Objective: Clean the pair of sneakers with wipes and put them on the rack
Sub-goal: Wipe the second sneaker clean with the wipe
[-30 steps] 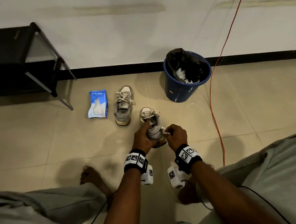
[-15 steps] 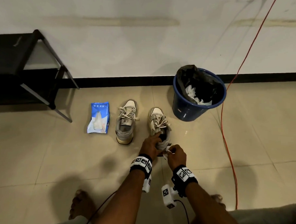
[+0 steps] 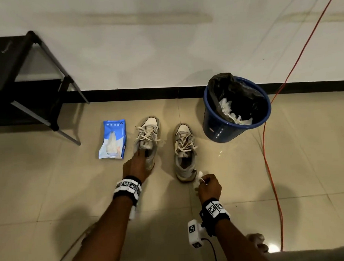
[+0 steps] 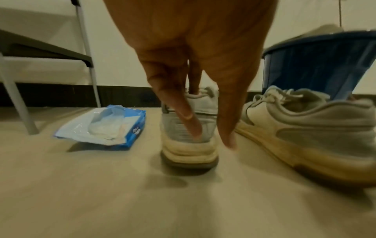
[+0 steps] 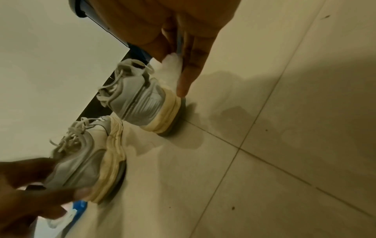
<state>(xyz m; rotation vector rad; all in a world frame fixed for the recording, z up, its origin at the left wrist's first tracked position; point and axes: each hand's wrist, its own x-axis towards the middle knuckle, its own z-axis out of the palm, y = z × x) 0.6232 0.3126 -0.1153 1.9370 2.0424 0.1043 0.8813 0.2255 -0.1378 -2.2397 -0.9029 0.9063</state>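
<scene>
Two grey sneakers with cream soles stand side by side on the tiled floor, toes toward the wall. My left hand (image 3: 138,164) is at the heel of the left sneaker (image 3: 148,139): one finger (image 4: 193,80) reaches into the collar, another lies on the heel back, and the thumb is beside it. The right sneaker (image 3: 184,151) stands free. Just behind its heel my right hand (image 3: 208,185) pinches a crumpled white wipe (image 3: 199,177). In the right wrist view the wipe (image 5: 173,64) hangs close to that sneaker's heel (image 5: 142,103).
A blue wipes pack (image 3: 113,142) lies open left of the sneakers. A blue bin (image 3: 207,117) with a black liner and used wipes stands at the right. The black rack (image 3: 19,77) is at the far left against the wall. An orange cable (image 3: 272,166) runs along the floor.
The right sneaker, held up in both hands before, now stands on the floor. My left hand has moved left to the other sneaker's heel. My right hand drew back with the wipe.
</scene>
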